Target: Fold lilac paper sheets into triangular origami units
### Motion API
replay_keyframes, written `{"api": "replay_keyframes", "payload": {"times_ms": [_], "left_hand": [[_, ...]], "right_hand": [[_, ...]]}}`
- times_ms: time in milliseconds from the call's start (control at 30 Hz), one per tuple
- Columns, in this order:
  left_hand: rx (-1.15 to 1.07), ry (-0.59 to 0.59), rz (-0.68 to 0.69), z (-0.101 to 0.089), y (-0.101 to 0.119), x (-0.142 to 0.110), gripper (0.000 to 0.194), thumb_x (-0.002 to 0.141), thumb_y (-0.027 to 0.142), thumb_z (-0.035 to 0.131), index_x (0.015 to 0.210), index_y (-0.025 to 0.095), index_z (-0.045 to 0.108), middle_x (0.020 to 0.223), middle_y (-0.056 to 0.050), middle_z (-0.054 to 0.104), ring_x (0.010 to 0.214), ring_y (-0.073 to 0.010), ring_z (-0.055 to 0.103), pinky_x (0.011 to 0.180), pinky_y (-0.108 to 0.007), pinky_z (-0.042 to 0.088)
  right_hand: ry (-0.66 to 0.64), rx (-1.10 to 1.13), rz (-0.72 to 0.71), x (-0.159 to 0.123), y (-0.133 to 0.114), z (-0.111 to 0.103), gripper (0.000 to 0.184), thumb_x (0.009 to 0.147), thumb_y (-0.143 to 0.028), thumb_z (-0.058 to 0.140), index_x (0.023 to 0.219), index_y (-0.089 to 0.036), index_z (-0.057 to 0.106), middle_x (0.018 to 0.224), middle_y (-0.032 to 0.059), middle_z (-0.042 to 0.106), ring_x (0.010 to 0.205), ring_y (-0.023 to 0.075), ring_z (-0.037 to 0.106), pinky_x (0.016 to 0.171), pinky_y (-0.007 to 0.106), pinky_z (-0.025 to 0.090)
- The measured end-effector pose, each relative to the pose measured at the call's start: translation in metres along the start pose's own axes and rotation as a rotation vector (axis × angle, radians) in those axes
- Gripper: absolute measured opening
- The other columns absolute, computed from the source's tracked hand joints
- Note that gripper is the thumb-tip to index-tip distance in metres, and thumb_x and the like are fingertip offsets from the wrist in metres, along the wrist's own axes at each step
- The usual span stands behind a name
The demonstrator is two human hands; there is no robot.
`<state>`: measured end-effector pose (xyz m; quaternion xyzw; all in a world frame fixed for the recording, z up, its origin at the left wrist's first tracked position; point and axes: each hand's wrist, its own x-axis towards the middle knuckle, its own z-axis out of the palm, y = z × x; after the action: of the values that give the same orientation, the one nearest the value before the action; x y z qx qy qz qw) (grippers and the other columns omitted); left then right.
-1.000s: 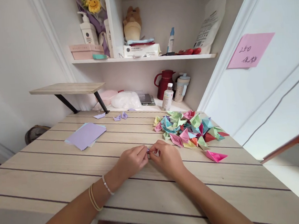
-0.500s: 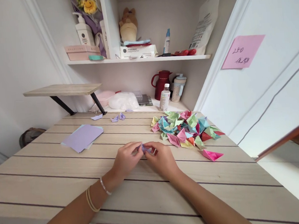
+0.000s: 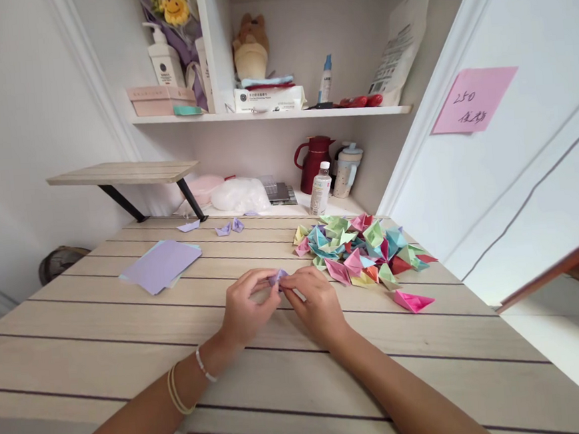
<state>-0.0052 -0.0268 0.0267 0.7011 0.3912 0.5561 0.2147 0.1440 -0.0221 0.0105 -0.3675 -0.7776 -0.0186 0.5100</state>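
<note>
Both my hands meet at the middle of the wooden table [image 3: 103, 338]. My left hand [image 3: 249, 307] and my right hand [image 3: 313, 302] pinch a small folded piece of purple paper [image 3: 277, 278] between their fingertips, just above the tabletop. To the right of my hands lies a pile of several folded paper pieces [image 3: 362, 248] in pink, green, blue and yellow. One pink folded piece [image 3: 413, 299] lies apart, closer to me. A stack of purple paper sheets [image 3: 160, 264] rests on the left.
Small purple folded pieces [image 3: 230, 227] lie at the table's far edge. Behind stand a red jug [image 3: 315, 161], a plastic bottle [image 3: 320, 189] and a white jug [image 3: 346, 170]. A low side shelf [image 3: 123, 173] juts out at left. A white door with a pink note [image 3: 473, 99] is on the right.
My fingers have worked the purple paper; it now shows more between the fingertips, and both hands sit slightly farther from me. The view shifted a little.
</note>
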Motion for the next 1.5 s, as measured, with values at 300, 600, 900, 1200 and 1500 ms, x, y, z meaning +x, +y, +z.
{"api": "replay_keyframes", "payload": {"times_ms": [300, 600, 900, 1200, 1500], "left_hand": [[-0.373, -0.080, -0.400, 0.004, -0.005, 0.003, 0.031, 0.071, 0.023, 0.061, 0.100, 0.013, 0.061, 0.096, -0.008, 0.067, 0.091, -0.0204, 0.062, 0.081, -0.031, 0.051], [-0.369, -0.206, -0.363, -0.003, -0.008, 0.001, 0.028, 0.073, 0.026, 0.059, 0.097, 0.013, 0.062, 0.094, -0.010, 0.068, 0.086, -0.0205, 0.064, 0.078, -0.033, 0.052], [-0.426, -0.296, -0.399, -0.001, -0.019, 0.009, 0.040, 0.064, 0.023, 0.070, 0.101, 0.014, 0.061, 0.099, -0.010, 0.067, 0.092, -0.0216, 0.062, 0.082, -0.035, 0.050], [-0.419, -0.262, -0.415, 0.001, -0.020, 0.004, 0.030, 0.067, 0.028, 0.067, 0.093, 0.014, 0.065, 0.090, -0.008, 0.069, 0.085, -0.0233, 0.064, 0.078, -0.036, 0.052], [-0.476, -0.197, -0.508, 0.004, -0.019, 0.007, 0.037, 0.061, 0.027, 0.071, 0.093, 0.011, 0.065, 0.091, -0.011, 0.069, 0.082, -0.0227, 0.065, 0.076, -0.036, 0.052]], "right_hand": [[-0.007, -0.152, -0.137, 0.001, 0.001, -0.004, 0.020, 0.080, -0.010, 0.052, 0.092, -0.022, 0.062, 0.090, 0.0036, 0.068, 0.095, 0.0204, 0.055, 0.083, 0.037, 0.041], [-0.181, -0.030, 0.067, 0.008, -0.001, -0.010, 0.016, 0.080, -0.015, 0.050, 0.085, -0.022, 0.063, 0.075, 0.0044, 0.066, 0.087, 0.0213, 0.054, 0.078, 0.037, 0.040], [-0.061, 0.214, 0.348, 0.010, 0.004, -0.014, 0.008, 0.075, -0.018, 0.056, 0.077, -0.021, 0.063, 0.079, 0.0024, 0.066, 0.076, 0.0178, 0.059, 0.070, 0.029, 0.045], [-0.113, 0.325, 0.505, 0.008, -0.008, -0.006, 0.010, 0.074, -0.017, 0.054, 0.077, -0.021, 0.063, 0.070, 0.0007, 0.067, 0.065, 0.0165, 0.062, 0.062, 0.027, 0.046], [0.024, 0.664, 0.748, 0.007, 0.004, 0.001, 0.015, 0.066, -0.028, 0.063, 0.076, -0.016, 0.061, 0.069, 0.0041, 0.065, 0.064, 0.0168, 0.061, 0.060, 0.028, 0.049]]}}
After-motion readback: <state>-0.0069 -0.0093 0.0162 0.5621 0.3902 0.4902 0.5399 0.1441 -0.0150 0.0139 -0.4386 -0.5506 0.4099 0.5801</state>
